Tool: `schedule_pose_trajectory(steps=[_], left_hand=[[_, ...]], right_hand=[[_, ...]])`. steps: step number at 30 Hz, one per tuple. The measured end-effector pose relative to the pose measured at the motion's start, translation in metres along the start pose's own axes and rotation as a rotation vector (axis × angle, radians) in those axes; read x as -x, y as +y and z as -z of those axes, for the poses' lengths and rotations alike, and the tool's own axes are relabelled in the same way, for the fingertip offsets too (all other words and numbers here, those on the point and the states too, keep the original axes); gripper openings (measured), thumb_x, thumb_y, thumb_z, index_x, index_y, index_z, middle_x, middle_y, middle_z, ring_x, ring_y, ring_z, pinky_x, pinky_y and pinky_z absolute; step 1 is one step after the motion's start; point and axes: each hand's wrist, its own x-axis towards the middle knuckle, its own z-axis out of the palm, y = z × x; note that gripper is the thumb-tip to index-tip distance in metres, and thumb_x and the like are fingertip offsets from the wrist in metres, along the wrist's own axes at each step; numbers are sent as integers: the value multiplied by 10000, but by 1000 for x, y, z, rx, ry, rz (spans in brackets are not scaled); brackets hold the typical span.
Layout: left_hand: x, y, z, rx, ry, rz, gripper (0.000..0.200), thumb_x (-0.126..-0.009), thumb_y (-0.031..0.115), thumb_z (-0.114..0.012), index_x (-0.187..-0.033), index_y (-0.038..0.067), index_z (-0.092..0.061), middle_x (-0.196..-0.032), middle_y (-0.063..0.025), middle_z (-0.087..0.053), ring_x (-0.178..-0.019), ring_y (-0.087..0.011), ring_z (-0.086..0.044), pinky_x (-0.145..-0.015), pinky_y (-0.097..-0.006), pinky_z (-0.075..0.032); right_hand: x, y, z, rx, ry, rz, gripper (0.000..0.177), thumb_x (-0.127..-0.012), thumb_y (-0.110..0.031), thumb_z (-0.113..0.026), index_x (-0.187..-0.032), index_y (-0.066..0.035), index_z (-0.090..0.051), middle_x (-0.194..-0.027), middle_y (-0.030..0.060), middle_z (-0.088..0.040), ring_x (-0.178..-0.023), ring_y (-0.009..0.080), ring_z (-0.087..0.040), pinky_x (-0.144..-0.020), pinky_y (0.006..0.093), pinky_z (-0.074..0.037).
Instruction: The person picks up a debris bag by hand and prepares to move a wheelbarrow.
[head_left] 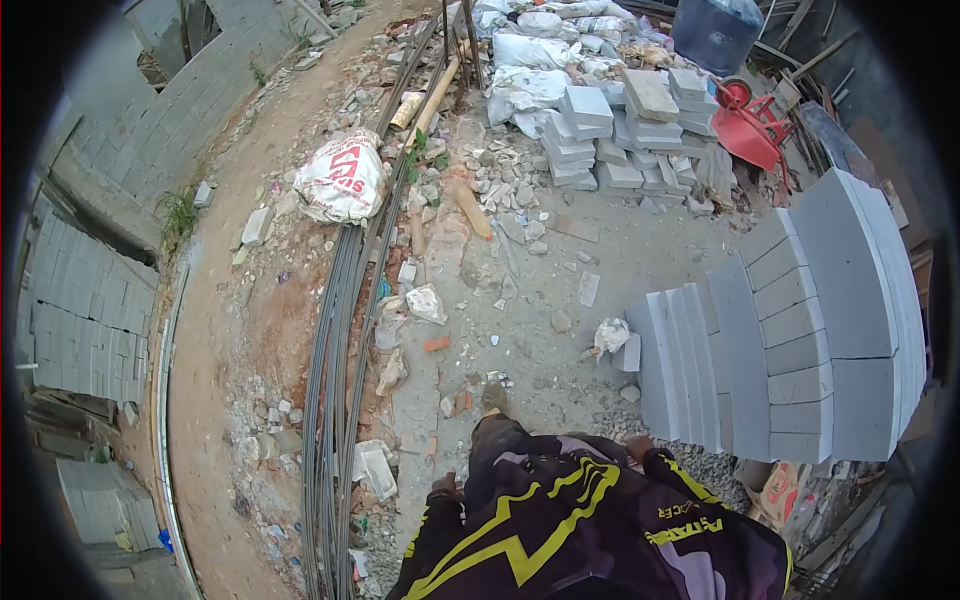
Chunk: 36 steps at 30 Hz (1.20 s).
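Observation:
My left hand (pixel 446 484) hangs low beside my body, its fingers too small and dark to make out. Nearest to it are a white broken block (pixel 375 470) and a bundle of long steel bars (pixel 335 370). Close to my right side, my right hand (pixel 639 448) shows only in part below the dark sleeve. The tall stack of grey blocks (pixel 735 350) stands to its right, with a gap between. No held object shows at either hand.
Rubble and a white printed sack (pixel 342 178) lie by the bars. Further ahead stand more stacked blocks (pixel 620 135), white sacks (pixel 530 85), a red wheelbarrow (pixel 750 135) and a dark barrel (pixel 715 38). A dirt path (pixel 225 400) runs along the left.

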Motion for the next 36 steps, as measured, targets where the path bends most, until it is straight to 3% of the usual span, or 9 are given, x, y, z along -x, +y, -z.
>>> schedule_pose_trajectory(steps=[6, 11, 17, 20, 22, 24, 26, 29, 36], left_hand=[[-70, 340, 85, 406, -25, -549, 545, -777, 441, -573, -1022, -43, -523, -911, -153, -620, -750, -200, -614, -516, -262, -429], [-49, 527, 113, 382, -67, -852, 571, -806, 396, -558, -1089, -95, -487, -932, -174, -599, -804, -212, -606, -647, -275, -477], [-121, 549, 70, 29, -109, -693, 531, -793, 438, -557, -1016, -44, -569, -785, -117, -618, -714, -179, -612, -626, -302, -476], [-150, 512, 66, -383, -97, -447, 569, -775, 496, -534, -999, -26, -561, -830, -114, -632, -704, -166, -602, -588, -292, -465], [-122, 496, 73, -347, -178, -208, 632, -784, 576, -428, -1050, 15, -546, -915, -172, -620, -786, -291, -602, -669, -377, -461], [-100, 528, 68, -432, -158, -289, 601, -795, 558, -408, -1092, 47, -518, -943, -182, -610, -820, -316, -596, -680, -397, -453], [-123, 541, 67, -586, -75, -405, 516, -810, 467, -452, -1130, 64, -479, -924, -146, -614, -785, -267, -602, -612, -374, -452], [-72, 614, 60, 408, -169, -2, 477, -818, 443, -476, -1143, 94, -472, -976, -85, -604, -747, -188, -584, -532, -304, -394], [-72, 769, 59, 505, -135, -224, 570, -793, 526, -453, -1122, 61, -469, -975, -105, -599, -721, -182, -574, -550, -285, -388]], right_hand=[[-26, -43, 57, 140, 52, 1, 308, -751, -343, -492, -842, -91, -646, -854, 134, -631, -826, 302, -601, -714, 393, -478], [-108, -37, 69, -574, 297, -296, 342, -714, -330, -569, -922, -68, -640, -878, 170, -623, -846, 333, -592, -763, 388, -466], [-198, -25, 187, -635, 284, -369, 352, -693, -337, -598, -885, -46, -646, -885, 166, -624, -863, 332, -589, -747, 392, -465], [-280, 42, 202, 10, 416, -213, 267, -744, -292, -551, -841, -61, -646, -915, 146, -626, -850, 306, -605, -707, 392, -487], [-288, 52, 274, 85, -8, -132, 207, -780, -227, -526, -879, -81, -635, -946, 141, -617, -797, 289, -622, -687, 373, -505], [-297, 54, 358, -1350, 165, -594, 287, -758, -151, -569, -1030, -60, -571, -916, 88, -622, -733, 202, -637, -589, 358, -526], [-326, 77, 425, -1384, 146, -621, 405, -741, -144, -620, -1116, -34, -514, -868, 119, -611, -656, 237, -620, -544, 366, -509], [-369, 106, 527, -1126, 173, -602, 458, -734, -184, -636, -1150, -43, -507, -850, 113, -614, -629, 206, -611, -524, 344, -505], [-452, 108, 702, -1085, 370, -347, 462, -742, -180, -634, -1151, -17, -496, -819, 114, -609, -649, 177, -597, -502, 295, -488]])
